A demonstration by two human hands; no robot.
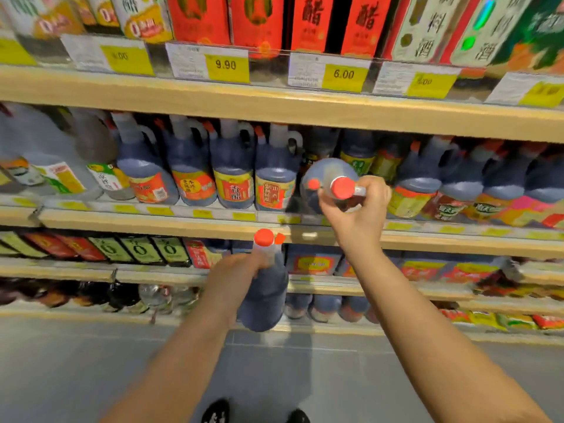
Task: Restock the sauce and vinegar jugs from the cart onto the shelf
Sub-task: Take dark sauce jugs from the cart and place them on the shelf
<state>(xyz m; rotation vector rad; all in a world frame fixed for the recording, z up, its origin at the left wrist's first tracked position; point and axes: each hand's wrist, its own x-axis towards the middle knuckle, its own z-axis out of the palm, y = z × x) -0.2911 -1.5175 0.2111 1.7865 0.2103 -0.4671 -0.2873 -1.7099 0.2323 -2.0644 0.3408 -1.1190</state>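
While nothing I am carrying is standing on the shelf [152,222] yet, I am restocking two-handed.
My right grip [355,206] is clasping a tilted jug [328,174] at the shelf's gap; my left grip [235,277] is holding a second jug [265,303] lower down.

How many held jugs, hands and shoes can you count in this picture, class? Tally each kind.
Held jugs: 2, the left jug and the right jug
Hands: 2, the left hand and the right hand
Shoes: 2, the left shoe and the right shoe
Total: 6
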